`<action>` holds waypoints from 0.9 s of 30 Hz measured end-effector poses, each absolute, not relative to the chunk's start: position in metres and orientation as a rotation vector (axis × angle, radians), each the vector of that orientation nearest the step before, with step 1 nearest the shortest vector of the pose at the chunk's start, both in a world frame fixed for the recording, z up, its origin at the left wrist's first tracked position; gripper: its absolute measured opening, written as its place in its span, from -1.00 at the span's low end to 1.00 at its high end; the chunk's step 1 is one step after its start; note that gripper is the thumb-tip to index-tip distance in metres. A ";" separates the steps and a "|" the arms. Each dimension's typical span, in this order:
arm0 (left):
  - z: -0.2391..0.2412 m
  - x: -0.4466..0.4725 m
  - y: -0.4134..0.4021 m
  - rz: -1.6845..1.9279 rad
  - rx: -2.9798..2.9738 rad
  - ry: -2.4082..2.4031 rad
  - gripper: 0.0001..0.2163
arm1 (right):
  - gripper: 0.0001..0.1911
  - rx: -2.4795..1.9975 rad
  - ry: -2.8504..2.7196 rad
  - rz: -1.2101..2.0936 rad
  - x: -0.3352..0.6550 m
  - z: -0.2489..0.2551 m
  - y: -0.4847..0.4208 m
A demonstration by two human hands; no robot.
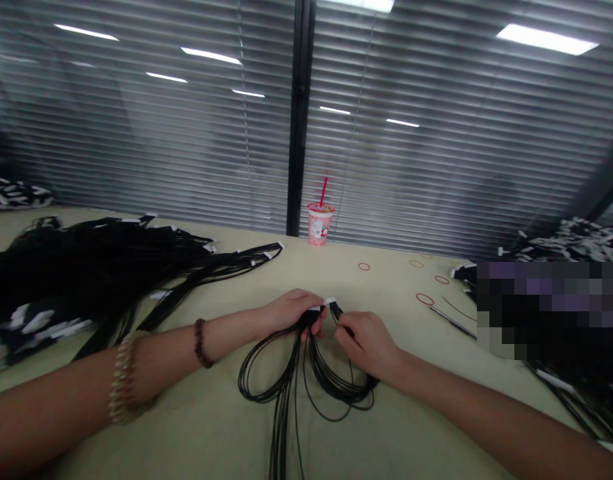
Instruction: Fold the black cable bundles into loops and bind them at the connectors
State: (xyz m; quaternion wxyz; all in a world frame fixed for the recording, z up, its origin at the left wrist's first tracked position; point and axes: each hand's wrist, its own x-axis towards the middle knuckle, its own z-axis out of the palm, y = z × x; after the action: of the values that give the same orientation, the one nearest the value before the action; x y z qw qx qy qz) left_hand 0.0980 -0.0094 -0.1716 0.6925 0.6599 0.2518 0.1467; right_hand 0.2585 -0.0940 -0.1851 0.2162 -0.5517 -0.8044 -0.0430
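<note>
The left hand (304, 312) pinches a looped bundle of thin black cables (342, 387) beside a small white connector (330, 301), probably to keep the loops gathered. The right hand (366, 340) pinches nearby strands, seemingly to steady them. Loops spread below both hands, over the pale-yellow tabletop (206, 420).

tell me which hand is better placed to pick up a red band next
Likely the right hand: the red bands lie on the table nearer to it. The left hand is farther off. Both hands are on the black cords, so the right would need to let go.
</note>
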 end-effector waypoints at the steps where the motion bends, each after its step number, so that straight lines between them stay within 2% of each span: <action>1: -0.172 0.098 -0.009 0.328 1.474 0.564 -0.71 | -0.76 -1.532 -2.231 -0.123 0.258 -0.185 -0.094; 20: -0.168 0.098 -0.012 0.332 1.468 0.562 -0.73 | -0.76 -1.629 -2.187 -0.165 0.256 -0.184 -0.095; 27: -0.171 0.098 -0.011 0.340 1.454 0.563 -0.72 | -0.74 -1.584 -2.147 -0.051 0.258 -0.182 -0.096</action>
State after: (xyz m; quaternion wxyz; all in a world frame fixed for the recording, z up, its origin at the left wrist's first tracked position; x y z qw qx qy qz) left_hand 0.0976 -0.0107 -0.1706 0.6982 0.6522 0.2526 0.1526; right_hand 0.2575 -0.0957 -0.1819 0.2342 -0.5771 -0.7821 -0.0187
